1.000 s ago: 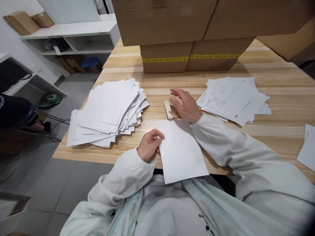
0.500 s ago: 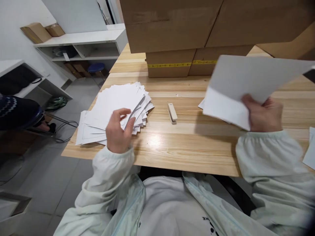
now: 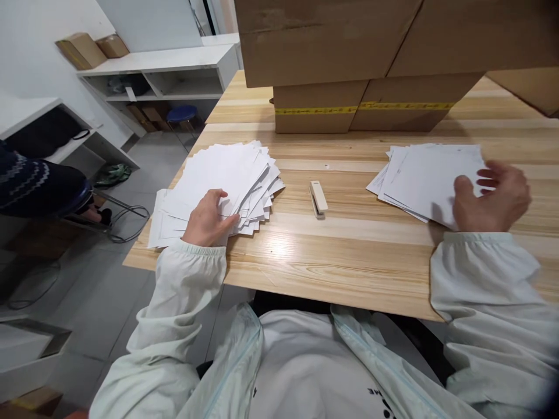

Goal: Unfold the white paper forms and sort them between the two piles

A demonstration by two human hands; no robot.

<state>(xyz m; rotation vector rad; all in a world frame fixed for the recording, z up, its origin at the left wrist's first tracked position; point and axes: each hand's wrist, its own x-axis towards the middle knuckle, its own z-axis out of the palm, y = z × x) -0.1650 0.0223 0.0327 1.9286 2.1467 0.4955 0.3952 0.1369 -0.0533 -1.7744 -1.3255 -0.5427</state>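
A large fanned-out pile of white papers (image 3: 218,174) lies at the left of the wooden table. My left hand (image 3: 208,218) rests on the near part of this pile, its thumb and fingers apart. On the right is a smaller stack of papers (image 3: 430,177), its sheets slightly askew. Over the right edge of that stack is my right hand (image 3: 491,198), fingers spread and holding nothing; whether it touches the top sheet I cannot tell. Between the two piles lies a cream stapler (image 3: 318,199), apart from both hands.
Cardboard boxes (image 3: 314,107) with yellow tape stand stacked at the back of the wooden table (image 3: 305,256). White shelves (image 3: 183,64) and a blue stool (image 3: 181,113) are beyond the table's left edge. At far left a person (image 3: 35,180) is seated on a stool.
The sheet that my right hand held raised now lies on the right stack, and that hand has let go and opened. My left hand has settled lower and flatter on the left pile.
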